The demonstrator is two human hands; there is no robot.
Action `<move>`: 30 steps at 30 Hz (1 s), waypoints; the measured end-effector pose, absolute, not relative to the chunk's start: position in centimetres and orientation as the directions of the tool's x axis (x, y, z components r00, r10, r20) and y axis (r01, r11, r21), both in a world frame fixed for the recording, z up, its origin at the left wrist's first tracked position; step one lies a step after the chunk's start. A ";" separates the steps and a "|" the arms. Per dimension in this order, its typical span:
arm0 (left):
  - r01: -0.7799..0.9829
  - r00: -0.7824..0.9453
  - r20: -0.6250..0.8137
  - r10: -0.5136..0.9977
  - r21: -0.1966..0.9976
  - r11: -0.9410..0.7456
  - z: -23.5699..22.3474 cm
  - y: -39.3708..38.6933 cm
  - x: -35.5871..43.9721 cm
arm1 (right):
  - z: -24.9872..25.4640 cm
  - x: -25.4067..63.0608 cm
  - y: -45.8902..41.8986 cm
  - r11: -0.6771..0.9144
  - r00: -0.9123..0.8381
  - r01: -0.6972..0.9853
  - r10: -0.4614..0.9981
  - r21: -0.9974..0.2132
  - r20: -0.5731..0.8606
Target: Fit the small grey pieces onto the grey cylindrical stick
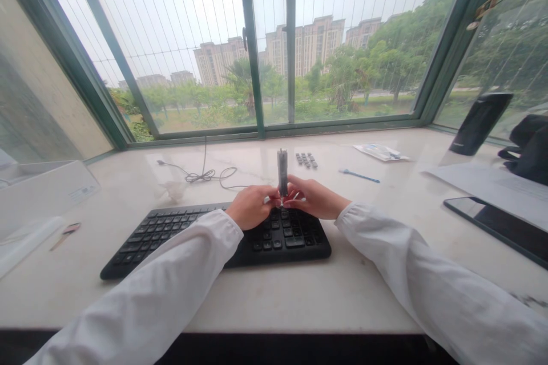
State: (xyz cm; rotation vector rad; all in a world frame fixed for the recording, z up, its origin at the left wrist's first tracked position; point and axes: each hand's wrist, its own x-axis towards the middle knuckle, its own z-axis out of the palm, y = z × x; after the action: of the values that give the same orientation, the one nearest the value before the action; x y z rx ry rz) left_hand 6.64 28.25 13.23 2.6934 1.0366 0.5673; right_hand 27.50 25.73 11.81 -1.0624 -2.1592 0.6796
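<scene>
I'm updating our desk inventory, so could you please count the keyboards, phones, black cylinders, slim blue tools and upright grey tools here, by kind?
Keyboard: 1
Phone: 1
Black cylinder: 1
Slim blue tool: 1
Upright grey tool: 1
Total: 5

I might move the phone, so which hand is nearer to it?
Right. The right hand is left of the phone, over the keyboard; the left hand is farther left.

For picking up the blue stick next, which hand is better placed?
Right, I'd say: the right hand is nearer the blue stick, which lies on that side, while the left hand would probably cross past the upright tool.
</scene>
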 end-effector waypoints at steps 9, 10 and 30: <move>0.590 0.676 0.254 0.692 0.377 -0.714 13.4 28.3 6.2 | 11.5 27.1 25.1 0.564 -0.440 0.532 0.822 -0.632 0.362; 0.581 0.687 0.247 0.683 0.378 -0.721 13.4 28.3 6.2 | 11.5 27.1 25.1 0.574 -0.442 0.537 0.816 -0.618 0.373; 0.464 0.862 0.149 0.485 0.158 -0.872 14.2 26.7 5.4 | 11.0 25.9 24.8 0.646 -0.449 0.524 0.763 -0.555 0.465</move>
State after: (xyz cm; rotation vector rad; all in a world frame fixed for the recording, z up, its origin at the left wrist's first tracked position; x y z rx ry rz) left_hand 5.41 26.70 14.20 2.9173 0.7465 0.2797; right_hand 25.93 24.80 11.05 -0.9955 -2.1549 0.4335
